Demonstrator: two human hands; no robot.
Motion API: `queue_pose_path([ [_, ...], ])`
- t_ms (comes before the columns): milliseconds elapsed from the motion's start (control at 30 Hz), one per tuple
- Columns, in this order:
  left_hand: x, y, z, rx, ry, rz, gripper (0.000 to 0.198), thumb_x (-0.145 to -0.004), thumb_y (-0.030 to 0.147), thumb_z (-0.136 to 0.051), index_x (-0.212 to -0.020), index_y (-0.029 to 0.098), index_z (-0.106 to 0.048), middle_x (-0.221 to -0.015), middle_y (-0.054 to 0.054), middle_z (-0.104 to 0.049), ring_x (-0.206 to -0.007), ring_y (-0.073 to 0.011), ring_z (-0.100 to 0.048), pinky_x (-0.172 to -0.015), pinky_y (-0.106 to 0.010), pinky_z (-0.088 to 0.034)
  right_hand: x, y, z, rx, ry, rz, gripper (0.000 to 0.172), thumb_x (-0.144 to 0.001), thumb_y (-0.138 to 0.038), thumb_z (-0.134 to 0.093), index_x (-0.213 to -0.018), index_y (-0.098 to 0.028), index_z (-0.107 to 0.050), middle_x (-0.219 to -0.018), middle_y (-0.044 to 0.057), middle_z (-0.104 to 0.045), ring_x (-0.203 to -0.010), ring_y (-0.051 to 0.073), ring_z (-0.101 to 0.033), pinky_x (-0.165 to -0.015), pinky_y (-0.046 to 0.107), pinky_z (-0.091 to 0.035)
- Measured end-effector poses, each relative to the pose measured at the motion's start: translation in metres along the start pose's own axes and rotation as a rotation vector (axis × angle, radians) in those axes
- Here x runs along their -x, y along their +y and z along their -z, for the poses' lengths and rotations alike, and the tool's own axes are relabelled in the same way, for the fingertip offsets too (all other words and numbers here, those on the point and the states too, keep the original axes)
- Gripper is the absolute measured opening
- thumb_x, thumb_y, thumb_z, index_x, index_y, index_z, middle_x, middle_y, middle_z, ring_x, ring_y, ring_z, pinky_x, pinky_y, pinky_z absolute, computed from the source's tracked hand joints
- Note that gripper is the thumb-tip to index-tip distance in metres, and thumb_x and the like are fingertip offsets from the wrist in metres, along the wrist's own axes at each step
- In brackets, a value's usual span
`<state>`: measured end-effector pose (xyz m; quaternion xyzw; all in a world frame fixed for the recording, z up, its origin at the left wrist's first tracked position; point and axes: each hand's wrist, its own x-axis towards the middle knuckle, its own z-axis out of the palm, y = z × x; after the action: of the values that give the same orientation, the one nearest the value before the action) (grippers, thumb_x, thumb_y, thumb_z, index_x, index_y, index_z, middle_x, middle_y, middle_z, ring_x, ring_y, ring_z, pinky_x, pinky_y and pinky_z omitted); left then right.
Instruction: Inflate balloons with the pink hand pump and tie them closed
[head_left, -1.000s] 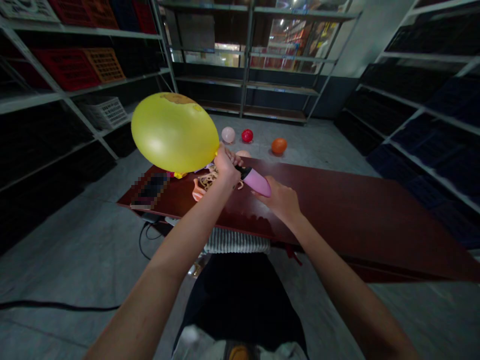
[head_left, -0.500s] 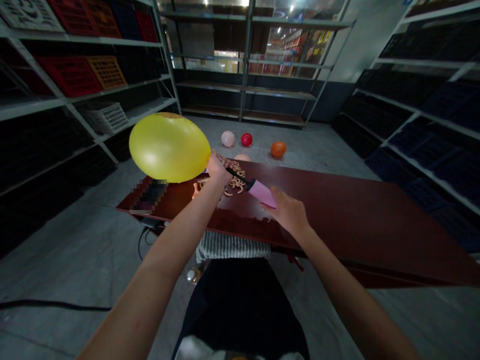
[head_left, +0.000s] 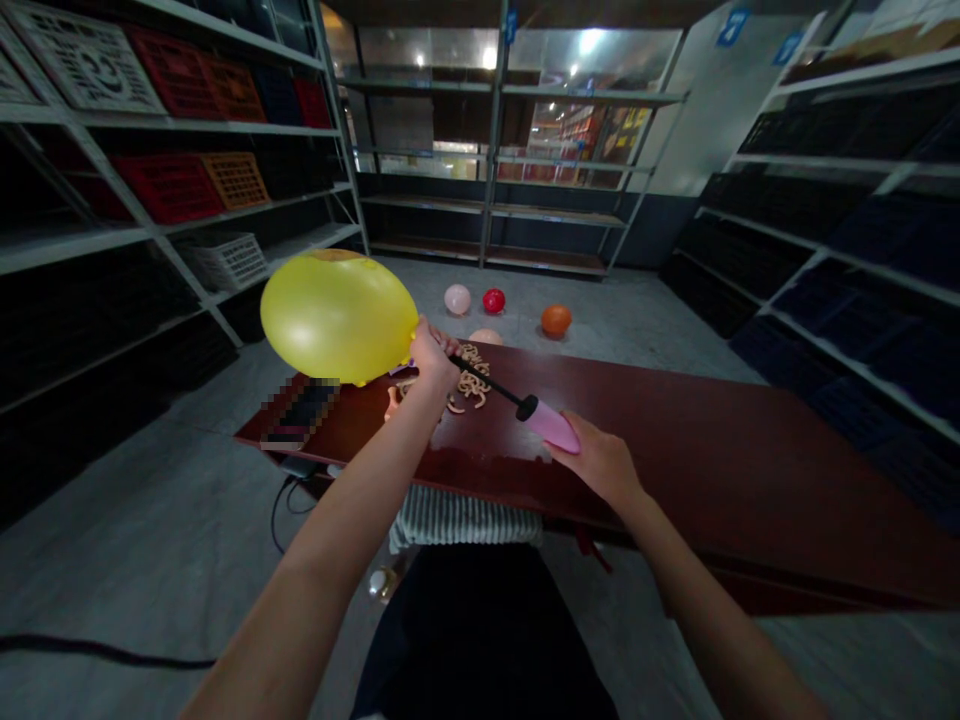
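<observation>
My left hand [head_left: 433, 360] is shut around the neck of a yellow inflated balloon [head_left: 337, 317], pinching it onto the nozzle of a hand pump. The pump's black rod [head_left: 491, 383] runs from that hand to a pink handle [head_left: 553, 425]. My right hand [head_left: 598, 462] grips the handle's far end. Below both hands, a dark red table [head_left: 675, 480] carries a heap of tan curled pieces [head_left: 471, 388]. The balloon's neck is hidden inside my left fist.
A pixelated dark object [head_left: 300, 414] lies at the table's left end. Pale pink [head_left: 457, 299], red [head_left: 493, 301] and orange [head_left: 556, 320] balloons rest on the floor beyond. Metal shelves with crates line both sides. A black cable [head_left: 97, 650] crosses the floor.
My right hand has moved right, away from my left, drawing the pink handle out and exposing more black rod. The yellow balloon stays in my left hand, and the view has tilted slightly upward.
</observation>
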<state>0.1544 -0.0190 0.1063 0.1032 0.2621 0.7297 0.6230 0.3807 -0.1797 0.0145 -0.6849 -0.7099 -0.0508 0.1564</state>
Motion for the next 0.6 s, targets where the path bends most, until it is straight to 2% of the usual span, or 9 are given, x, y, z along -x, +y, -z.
queue_pose_path([
  [200,0.026,-0.029,-0.006,0.010,-0.050,0.008,0.050,-0.100,0.025,-0.045,-0.055,0.020,-0.023,-0.040,0.007,-0.021,-0.031,-0.0073,-0.020,-0.036,-0.024,-0.017,-0.017,-0.016,0.009,-0.036,-0.010,0.014,0.042,-0.089,-0.050,-0.059,-0.122,-0.024,-0.060,-0.104,0.007,-0.077,-0.084,0.027,-0.074,-0.064,0.030,-0.045],
  [367,0.050,-0.052,-0.007,-0.001,-0.130,0.014,0.054,-0.099,0.028,-0.049,-0.052,0.020,-0.025,-0.037,0.006,-0.022,-0.028,-0.0079,-0.020,-0.034,-0.024,-0.016,-0.029,-0.030,0.011,-0.065,-0.006,0.008,0.044,-0.087,-0.052,-0.060,-0.120,-0.024,-0.061,-0.092,0.006,-0.078,-0.077,0.027,-0.074,-0.060,0.030,-0.043],
  [500,0.049,-0.054,-0.006,-0.003,-0.123,0.020,0.054,-0.099,0.030,-0.049,-0.052,0.020,-0.026,-0.038,0.006,-0.022,-0.029,-0.0080,-0.020,-0.034,-0.024,-0.016,-0.029,-0.032,0.010,-0.043,0.009,-0.008,0.045,-0.087,-0.053,-0.060,-0.122,-0.025,-0.061,-0.096,0.006,-0.077,-0.080,0.027,-0.074,-0.062,0.030,-0.045],
  [600,0.039,-0.051,-0.003,0.011,-0.043,0.050,0.050,-0.097,0.023,-0.047,-0.053,0.020,-0.025,-0.039,0.006,-0.023,-0.031,-0.0081,-0.021,-0.036,-0.024,-0.017,-0.033,-0.035,0.012,0.027,0.010,-0.027,0.057,-0.085,-0.053,-0.063,-0.136,-0.027,-0.053,-0.115,0.008,-0.075,-0.088,0.027,-0.074,-0.066,0.032,-0.049],
])
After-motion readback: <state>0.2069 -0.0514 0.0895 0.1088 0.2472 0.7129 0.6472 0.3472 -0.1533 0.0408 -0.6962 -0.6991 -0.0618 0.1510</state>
